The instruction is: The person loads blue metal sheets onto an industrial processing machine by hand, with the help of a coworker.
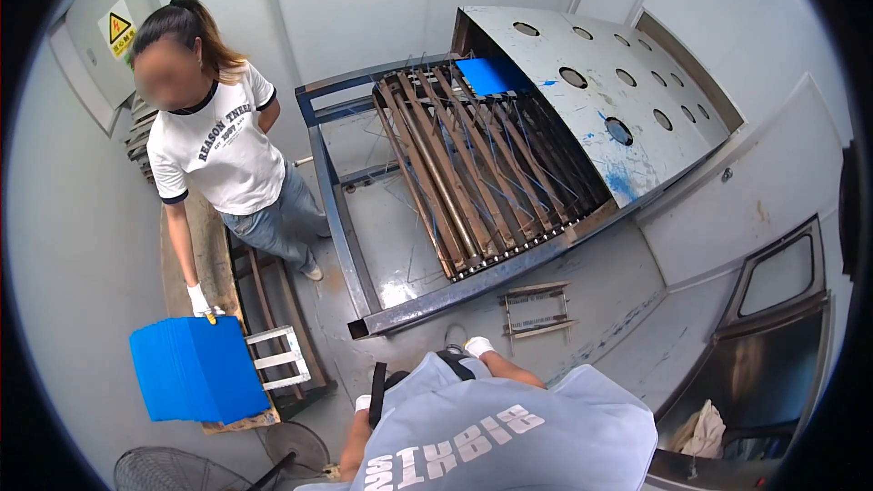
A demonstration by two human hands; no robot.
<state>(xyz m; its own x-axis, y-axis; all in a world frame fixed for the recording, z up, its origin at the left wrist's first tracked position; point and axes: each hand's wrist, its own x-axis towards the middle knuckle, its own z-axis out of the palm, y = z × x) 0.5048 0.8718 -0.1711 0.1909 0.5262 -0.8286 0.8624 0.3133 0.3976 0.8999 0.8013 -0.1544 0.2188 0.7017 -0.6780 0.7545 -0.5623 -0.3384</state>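
Both gloved hands, left hand [363,403] and right hand [476,345], sit at the wearer's waist; finger state cannot be determined. The blue sheet stack [195,370] (co-worker's glove touching it) overhangs the wooden bench [195,259]: it could slide off.

Wooden pallet [211,255] carries blue sheet stack [195,369]; roller conveyor [482,173] carries single blue sheet [491,75].

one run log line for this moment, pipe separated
left hand gloved, at waist | right hand gloved, at waist | co-worker's hand on blue sheet stack | blue sheet on conveyor
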